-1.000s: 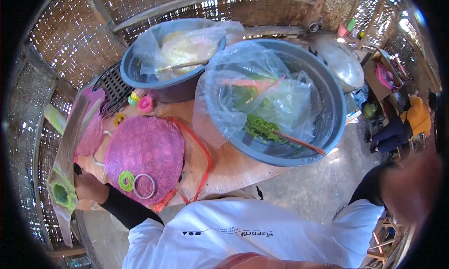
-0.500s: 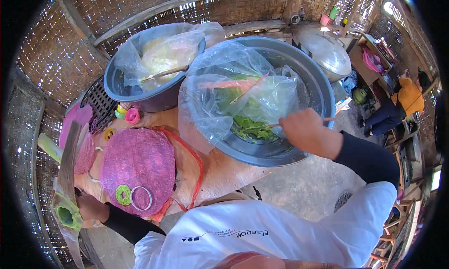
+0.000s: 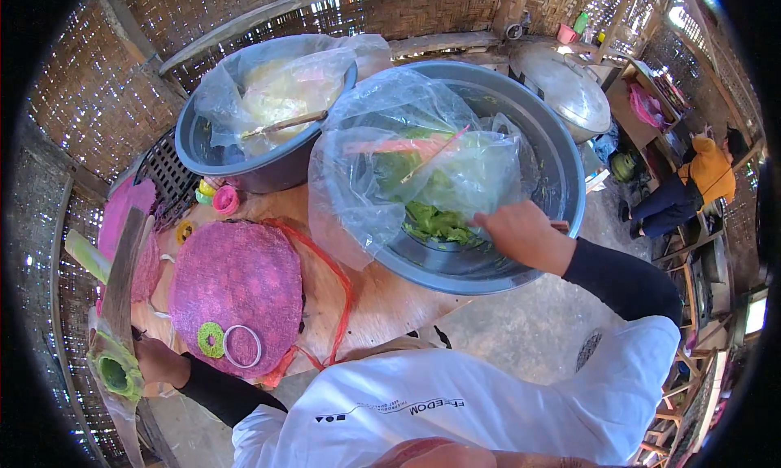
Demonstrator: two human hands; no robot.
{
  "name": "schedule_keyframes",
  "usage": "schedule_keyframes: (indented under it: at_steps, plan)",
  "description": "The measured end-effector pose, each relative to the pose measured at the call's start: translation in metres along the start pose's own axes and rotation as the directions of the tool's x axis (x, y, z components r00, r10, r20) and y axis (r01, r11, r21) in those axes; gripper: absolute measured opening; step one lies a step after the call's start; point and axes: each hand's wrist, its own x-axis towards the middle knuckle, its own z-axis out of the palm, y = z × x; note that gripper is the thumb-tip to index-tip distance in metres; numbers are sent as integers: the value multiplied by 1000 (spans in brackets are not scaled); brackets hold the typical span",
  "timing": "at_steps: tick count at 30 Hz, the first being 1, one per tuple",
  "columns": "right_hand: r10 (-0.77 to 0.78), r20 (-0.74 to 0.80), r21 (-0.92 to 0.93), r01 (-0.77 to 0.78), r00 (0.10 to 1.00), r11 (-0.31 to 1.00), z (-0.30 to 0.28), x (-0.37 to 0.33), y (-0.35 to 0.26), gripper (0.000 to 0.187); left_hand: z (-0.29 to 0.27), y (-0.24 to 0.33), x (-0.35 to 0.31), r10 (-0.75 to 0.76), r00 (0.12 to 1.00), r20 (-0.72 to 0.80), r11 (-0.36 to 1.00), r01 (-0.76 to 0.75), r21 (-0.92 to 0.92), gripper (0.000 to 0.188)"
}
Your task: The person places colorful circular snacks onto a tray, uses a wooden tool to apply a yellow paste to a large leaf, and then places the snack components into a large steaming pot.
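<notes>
My right hand [image 3: 527, 236] is closed round a thin wooden stick [image 3: 560, 226] over the near right part of a large grey-blue basin [image 3: 561, 126]. Only the stick's outer end shows plainly; its other end is hidden by my fist. Bright green wet paste [image 3: 439, 222] lies in the basin just left of that hand, partly under a clear plastic sheet [image 3: 350, 159]. At the lower left my left hand [image 3: 163, 361] curls beside a green-smeared hollow tube [image 3: 115, 374] and an upright wooden slat [image 3: 122, 281]. Something dark shows at its fingers, too hidden to name.
A second basin [image 3: 185, 143] with plastic and pale contents stands behind left. On the wooden table [image 3: 390, 305] lie a round pink woven mat [image 3: 236, 289], a white ring [image 3: 242, 348] and a red strap [image 3: 346, 305]. A lidded metal pot [image 3: 561, 90] and a person in orange [image 3: 709, 175] are farther right.
My right hand has shifted slightly down and toward me with the stick, which shows less beyond the fist. My left hand has stayed nearly still. The whole view has tilted slightly.
</notes>
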Motion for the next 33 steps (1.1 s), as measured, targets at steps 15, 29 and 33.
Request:
schedule_keyframes:
  at_steps: [15, 29, 33]
  plan:
    - [5, 135, 5, -5, 991, 1000, -13, 9, 7, 26, 9, 14, -15, -141, 989, -41, 943, 122, -309, 36]
    - [21, 43, 20, -21, 999, 1000, -2, 35, -11, 17, -3, 16, -18, -159, 986, -52, 903, 124, -411, 31]
    - [-37, 14, -19, 37, 999, 999, -14, 25, -13, 12, -5, 12, -20, -162, 985, -54, 899, 125, -420, 30]
